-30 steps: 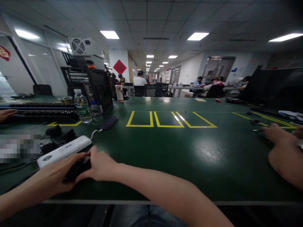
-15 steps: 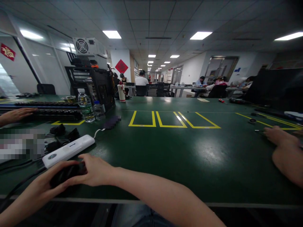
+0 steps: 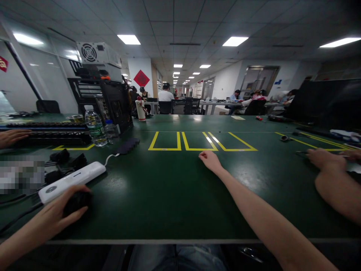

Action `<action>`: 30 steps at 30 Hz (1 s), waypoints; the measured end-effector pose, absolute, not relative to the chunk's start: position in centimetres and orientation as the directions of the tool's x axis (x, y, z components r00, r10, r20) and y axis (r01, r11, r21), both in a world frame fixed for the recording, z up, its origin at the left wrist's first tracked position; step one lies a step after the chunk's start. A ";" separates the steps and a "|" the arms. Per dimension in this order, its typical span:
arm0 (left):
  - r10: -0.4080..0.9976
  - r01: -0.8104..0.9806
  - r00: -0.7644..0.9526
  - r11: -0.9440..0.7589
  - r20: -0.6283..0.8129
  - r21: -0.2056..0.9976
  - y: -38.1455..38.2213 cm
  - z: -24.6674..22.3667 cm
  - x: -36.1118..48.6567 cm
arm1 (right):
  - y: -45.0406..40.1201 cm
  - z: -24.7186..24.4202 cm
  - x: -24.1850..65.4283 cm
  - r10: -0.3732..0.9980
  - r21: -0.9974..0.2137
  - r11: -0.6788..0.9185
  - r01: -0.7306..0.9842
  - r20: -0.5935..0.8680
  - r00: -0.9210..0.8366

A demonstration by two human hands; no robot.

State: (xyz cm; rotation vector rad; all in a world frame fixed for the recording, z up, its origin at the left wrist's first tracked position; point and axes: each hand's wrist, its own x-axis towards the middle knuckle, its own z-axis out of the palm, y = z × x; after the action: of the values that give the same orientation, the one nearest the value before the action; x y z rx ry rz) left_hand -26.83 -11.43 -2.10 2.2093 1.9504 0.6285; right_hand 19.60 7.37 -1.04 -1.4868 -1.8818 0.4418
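Observation:
At the lower left, my left hand (image 3: 66, 210) curves its thumb and fingers around a black rounded object (image 3: 77, 202) resting at the table's near side; its exact kind is too dark to make out. The white power strip (image 3: 72, 181) lies just beyond that hand. Farther right, over the green table (image 3: 158, 195), my right hand (image 3: 211, 161) is held with its fingers pinched together, close to the near edge of the yellow taped outlines (image 3: 199, 149). Whatever sits between those fingertips, if anything, is hidden.
A water bottle (image 3: 96, 128), a smaller bottle (image 3: 111, 131) and an open computer case (image 3: 114, 103) stand at left. Black plugs (image 3: 77, 161) and a dark phone-like item (image 3: 128, 146) lie near the strip. Other people's hands (image 3: 324, 158) (image 3: 14, 138) rest on both sides.
My right hand has left the black object and moved right and forward toward the yellow outlines. My left hand stays around the object. The view has shifted slightly.

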 end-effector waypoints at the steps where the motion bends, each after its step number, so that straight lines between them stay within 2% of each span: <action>1: 0.970 0.921 0.092 -0.169 0.225 0.352 -10.0 -1.6 -25.1 | 7.4 -1.0 19.3 0.947 -0.650 0.279 0.707 0.308 -0.091; 2: 0.959 0.910 0.121 -0.211 0.256 0.357 -8.4 -1.2 -23.1 | 7.2 -1.0 18.6 0.947 -0.659 0.282 0.697 0.308 -0.092; 4: 0.949 0.866 0.225 -0.298 0.219 0.401 -4.6 -0.5 -18.1 | 6.5 -0.9 16.2 0.940 -0.684 0.333 0.649 0.296 -0.171; 7: 0.876 0.766 0.416 -0.482 0.244 0.425 0.7 0.0 -9.9 | 5.2 -0.8 13.0 0.883 -0.797 0.424 0.429 0.260 -0.391; 10: 0.777 0.676 0.509 -0.627 0.370 0.386 3.5 -0.4 -3.7 | 4.3 -1.1 12.4 0.913 -0.875 0.342 0.343 0.223 -0.342; 12: 0.755 0.671 0.515 -0.650 0.405 0.357 3.8 -0.8 -1.7 | 4.0 -1.2 13.2 0.941 -0.939 0.236 0.251 0.156 -0.300; 14: 0.750 0.692 0.507 -0.648 0.425 0.318 3.4 -1.1 -1.2 | 3.7 -1.2 14.1 0.939 -0.977 0.156 0.147 0.100 -0.330; 16: 0.750 0.707 0.503 -0.643 0.430 0.294 2.7 -1.4 -1.8 | 3.4 -1.1 14.6 0.914 -0.983 0.152 0.099 0.101 -0.393; 18: 0.746 0.698 0.506 -0.649 0.433 0.302 2.1 -1.6 -2.5 | 3.0 -1.2 14.6 0.877 -0.972 0.220 0.084 0.160 -0.453; 24: 0.714 0.550 0.555 -0.700 0.428 0.455 1.6 -1.8 -3.6 | 1.8 -1.7 14.2 0.810 -0.895 0.430 0.115 0.327 -0.487; 30: 0.720 0.387 0.658 -0.576 0.222 0.720 2.8 -0.8 -4.5 | 1.3 -2.0 14.3 0.805 -0.850 0.489 0.195 0.354 -0.476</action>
State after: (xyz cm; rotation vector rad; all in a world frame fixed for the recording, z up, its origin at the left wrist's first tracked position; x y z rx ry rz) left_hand -4.51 2.83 -0.77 2.2287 0.8534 0.6691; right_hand 14.30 1.31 -2.00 -0.8265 -1.9455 0.9796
